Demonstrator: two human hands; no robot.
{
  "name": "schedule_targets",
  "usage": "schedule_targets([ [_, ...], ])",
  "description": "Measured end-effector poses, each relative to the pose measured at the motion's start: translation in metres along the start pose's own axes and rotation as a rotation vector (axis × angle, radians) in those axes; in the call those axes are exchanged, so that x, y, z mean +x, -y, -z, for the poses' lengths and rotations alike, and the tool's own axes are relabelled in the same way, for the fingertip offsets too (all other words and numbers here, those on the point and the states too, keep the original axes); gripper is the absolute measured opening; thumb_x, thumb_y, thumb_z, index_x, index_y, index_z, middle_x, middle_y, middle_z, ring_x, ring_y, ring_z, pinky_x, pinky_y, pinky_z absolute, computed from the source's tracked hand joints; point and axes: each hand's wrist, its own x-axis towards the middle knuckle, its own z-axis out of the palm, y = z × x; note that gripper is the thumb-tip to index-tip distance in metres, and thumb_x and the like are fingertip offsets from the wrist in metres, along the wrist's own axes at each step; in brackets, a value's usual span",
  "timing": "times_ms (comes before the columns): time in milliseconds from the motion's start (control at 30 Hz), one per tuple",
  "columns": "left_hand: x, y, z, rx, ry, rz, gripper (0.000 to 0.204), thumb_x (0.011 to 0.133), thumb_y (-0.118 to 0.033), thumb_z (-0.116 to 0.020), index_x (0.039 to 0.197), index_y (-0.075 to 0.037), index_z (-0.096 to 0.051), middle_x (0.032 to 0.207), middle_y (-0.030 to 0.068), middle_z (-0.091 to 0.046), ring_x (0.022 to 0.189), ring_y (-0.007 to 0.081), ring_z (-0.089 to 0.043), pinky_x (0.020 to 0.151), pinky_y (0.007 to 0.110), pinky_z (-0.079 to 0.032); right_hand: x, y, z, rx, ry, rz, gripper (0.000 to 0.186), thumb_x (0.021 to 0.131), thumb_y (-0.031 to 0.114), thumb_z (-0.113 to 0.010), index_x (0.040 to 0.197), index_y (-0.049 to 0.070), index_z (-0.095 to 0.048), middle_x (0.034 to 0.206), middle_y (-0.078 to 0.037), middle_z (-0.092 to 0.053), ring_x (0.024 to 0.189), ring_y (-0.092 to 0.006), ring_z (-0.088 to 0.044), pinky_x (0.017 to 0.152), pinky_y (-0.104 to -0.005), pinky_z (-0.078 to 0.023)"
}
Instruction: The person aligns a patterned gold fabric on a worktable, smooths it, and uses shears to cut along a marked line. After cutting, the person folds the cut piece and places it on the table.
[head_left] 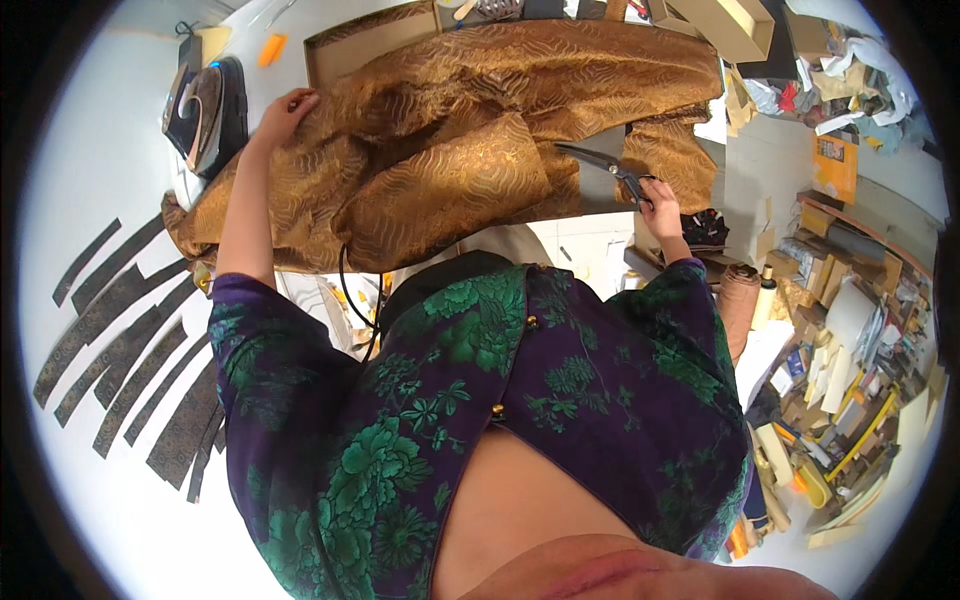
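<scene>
A large piece of golden-brown brocade fabric (pixel 450 190) lies bunched and folded across the table in front of me. At its upper left edge my left hand (pixel 287 117) has its fingers bent onto the cloth, gripping it. My right hand (pixel 658 205) is closed round the black handles of a pair of scissors (pixel 605 163), whose blades point left. The blades lie over a grey gap between the main cloth and a smaller brocade part at the right. Whether the blades touch any fabric, I cannot tell.
A clothes iron (pixel 207 118) stands left of my left forearm. Dark patterned strips (pixel 140 335) lie spread on the white surface at the left. Boxes (pixel 735 30) sit at the back. Cluttered materials (pixel 830 400) and a brown fabric roll (pixel 738 300) are at the right.
</scene>
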Motion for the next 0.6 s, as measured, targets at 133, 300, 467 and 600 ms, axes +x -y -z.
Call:
schedule_targets([
  [133, 0.007, -0.021, 0.007, 0.181, 0.313, 0.031, 0.078, 0.079, -0.045, -0.079, 0.141, -0.011, -0.048, 0.133, 0.0154, -0.057, 0.12, 0.0268, -0.055, 0.1, 0.038, -0.044, 0.01, -0.001, -0.027, -0.019, -0.012, -0.009, 0.046, 0.071, -0.005, -0.065, 0.116, 0.003, -0.064, 0.111, -0.014, -0.059, 0.103, -0.0362, -0.056, 0.09, -0.0436, -0.048],
  [300, -0.025, -0.072, 0.008, 0.283, 0.463, 0.052, 0.108, 0.063, -0.041, -0.089, 0.15, -0.01, -0.031, 0.148, 0.0174, -0.042, 0.136, 0.0322, -0.041, 0.112, 0.041, -0.035, 0.028, 0.01, -0.031, -0.156, 0.04, -0.097, 0.039, 0.073, -0.002, -0.062, 0.111, 0.005, -0.067, 0.107, -0.014, -0.061, 0.101, -0.0353, -0.059, 0.089, -0.0428, -0.049],
  [467, -0.049, -0.065, -0.026, 0.48, 0.31, -0.128, 0.116, 0.06, -0.036, -0.088, 0.153, -0.014, -0.021, 0.145, 0.0198, -0.044, 0.133, 0.037, -0.043, 0.111, 0.048, -0.034, 0.135, 0.118, 0.034, -0.137, -0.239, -0.047, 0.023, 0.08, 0.006, -0.063, 0.102, 0.006, -0.07, 0.096, -0.014, -0.066, 0.091, -0.0347, -0.063, 0.079, -0.0434, -0.054],
  [600, -0.065, -0.081, -0.054, 0.731, 0.152, -0.108, 0.122, 0.059, -0.043, -0.089, 0.153, -0.016, -0.016, 0.144, 0.0176, -0.043, 0.132, 0.0371, -0.042, 0.11, 0.054, -0.033, 0.237, 0.191, 0.056, -0.127, 0.037, 0.133, 0.084, 0.073, 0.024, -0.083, 0.144, 0.011, -0.041, 0.149, -0.01, -0.039, 0.141, -0.0278, -0.034, 0.119, -0.0416, -0.028],
])
